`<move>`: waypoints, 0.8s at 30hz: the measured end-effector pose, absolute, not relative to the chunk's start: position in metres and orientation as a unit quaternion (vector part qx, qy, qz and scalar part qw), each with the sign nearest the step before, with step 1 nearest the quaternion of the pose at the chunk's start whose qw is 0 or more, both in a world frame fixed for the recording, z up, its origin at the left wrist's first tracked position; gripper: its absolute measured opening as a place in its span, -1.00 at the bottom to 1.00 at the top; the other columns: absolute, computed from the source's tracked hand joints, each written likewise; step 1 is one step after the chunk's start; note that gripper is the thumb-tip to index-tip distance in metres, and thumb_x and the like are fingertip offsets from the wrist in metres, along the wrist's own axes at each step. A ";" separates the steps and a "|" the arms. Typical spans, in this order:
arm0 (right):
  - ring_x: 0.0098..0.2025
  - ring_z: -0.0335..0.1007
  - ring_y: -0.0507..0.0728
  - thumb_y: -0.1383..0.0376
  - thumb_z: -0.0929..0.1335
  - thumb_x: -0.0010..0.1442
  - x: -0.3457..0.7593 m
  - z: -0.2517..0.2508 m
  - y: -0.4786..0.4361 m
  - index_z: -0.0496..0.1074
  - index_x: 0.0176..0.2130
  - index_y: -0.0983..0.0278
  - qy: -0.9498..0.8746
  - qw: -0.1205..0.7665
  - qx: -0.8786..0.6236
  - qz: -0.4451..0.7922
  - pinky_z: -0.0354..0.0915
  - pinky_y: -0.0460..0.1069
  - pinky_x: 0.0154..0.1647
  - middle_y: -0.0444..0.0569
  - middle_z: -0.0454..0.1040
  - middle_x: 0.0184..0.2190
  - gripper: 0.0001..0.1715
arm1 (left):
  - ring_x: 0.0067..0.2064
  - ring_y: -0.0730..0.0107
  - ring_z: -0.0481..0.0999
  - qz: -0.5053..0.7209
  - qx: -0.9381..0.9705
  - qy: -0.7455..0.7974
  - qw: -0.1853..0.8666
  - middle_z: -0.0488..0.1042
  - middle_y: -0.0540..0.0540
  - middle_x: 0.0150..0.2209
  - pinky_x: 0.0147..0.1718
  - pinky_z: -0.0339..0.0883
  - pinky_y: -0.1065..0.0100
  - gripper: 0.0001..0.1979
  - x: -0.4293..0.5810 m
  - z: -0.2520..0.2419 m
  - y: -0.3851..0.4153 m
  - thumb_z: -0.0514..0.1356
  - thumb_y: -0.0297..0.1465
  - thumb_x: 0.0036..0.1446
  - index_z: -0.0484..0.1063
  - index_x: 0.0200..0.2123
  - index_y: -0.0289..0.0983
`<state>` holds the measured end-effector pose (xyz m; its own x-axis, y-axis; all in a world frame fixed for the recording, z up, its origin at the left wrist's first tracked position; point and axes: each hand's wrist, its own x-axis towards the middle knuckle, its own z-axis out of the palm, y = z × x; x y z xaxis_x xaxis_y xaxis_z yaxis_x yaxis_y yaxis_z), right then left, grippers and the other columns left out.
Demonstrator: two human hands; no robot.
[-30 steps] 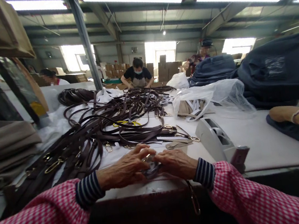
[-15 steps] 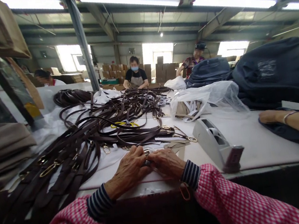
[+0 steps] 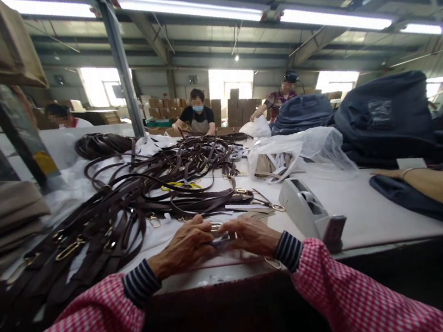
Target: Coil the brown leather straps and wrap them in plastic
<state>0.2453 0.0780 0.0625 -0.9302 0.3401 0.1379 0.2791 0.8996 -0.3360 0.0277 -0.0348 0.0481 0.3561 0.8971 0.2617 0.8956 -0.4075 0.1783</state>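
My left hand (image 3: 187, 246) is closed just above the table's front edge, its fingers bent around a small shiny metal piece (image 3: 216, 229). From the other side, the fingers of my right hand (image 3: 251, 234) curl onto the same piece. Its exact kind is hidden by the fingers. Below my right cuff, a gold-coloured metal loop (image 3: 273, 263) hangs at the table edge. Left of and beyond my hands lies a big tangle of dark brown straps (image 3: 127, 201) with gold-coloured clasps. A light tape dispenser (image 3: 305, 206) stands to the right of my right hand.
A yellow item (image 3: 181, 186) lies among the straps. Further back is a clear plastic bag (image 3: 309, 145) with beige and white pieces. Dark blue bags (image 3: 383, 116) are piled at right, near a co-worker's arm (image 3: 438, 185). Folded brown fabric (image 3: 4, 218) sits at left. Co-workers stand across the table.
My hands have drawn slightly apart, with the right fingers more spread around the metal piece. The view has turned a little right. The co-worker's arm at right has shifted.
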 end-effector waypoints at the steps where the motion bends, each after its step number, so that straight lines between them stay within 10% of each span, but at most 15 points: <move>1: -0.10 0.56 0.20 0.33 0.49 0.26 0.242 0.060 0.079 0.56 0.10 0.16 -0.969 0.103 -0.164 0.154 0.27 -0.02 -0.12 -0.02 0.66 -0.14 -0.59 | -0.13 0.22 0.35 0.157 0.826 0.541 0.005 0.48 -0.07 -0.26 -0.12 0.22 0.24 -0.77 0.027 0.050 -0.035 0.23 -0.37 0.34 0.55 -0.40 -0.23; 9: -0.12 0.58 0.25 0.36 0.45 0.27 0.227 0.044 0.083 0.66 -0.11 0.20 -0.962 0.130 -0.195 0.142 0.28 0.00 -0.13 0.03 0.69 -0.22 -0.81 | -0.13 0.13 0.32 0.145 0.803 0.578 -0.002 0.51 -0.10 -0.21 -0.15 0.15 0.17 -0.80 0.038 0.047 -0.034 0.18 -0.24 0.39 0.52 -0.19 -0.23; 16: -0.23 0.59 0.06 0.26 0.47 0.30 0.245 0.059 0.092 0.59 0.02 0.13 -0.962 0.152 -0.172 0.151 0.34 -0.12 -0.21 -0.17 0.67 -0.25 -0.73 | -0.19 0.15 0.37 0.199 0.778 0.596 0.009 0.52 -0.09 -0.35 -0.21 0.11 0.19 -0.76 0.044 0.042 -0.031 0.17 -0.30 0.31 0.49 -0.41 -0.23; 24: -0.22 0.49 0.12 0.49 0.30 0.34 0.322 0.066 0.124 0.54 -0.14 0.34 -0.955 0.178 -0.237 0.029 0.34 -0.01 -0.19 0.05 0.55 -0.17 -0.78 | -0.61 0.43 0.16 0.409 0.466 0.698 0.359 0.30 0.02 -0.70 -0.56 -0.13 0.36 -0.65 0.017 0.099 -0.042 0.42 -0.15 -0.09 0.51 -0.68 -0.26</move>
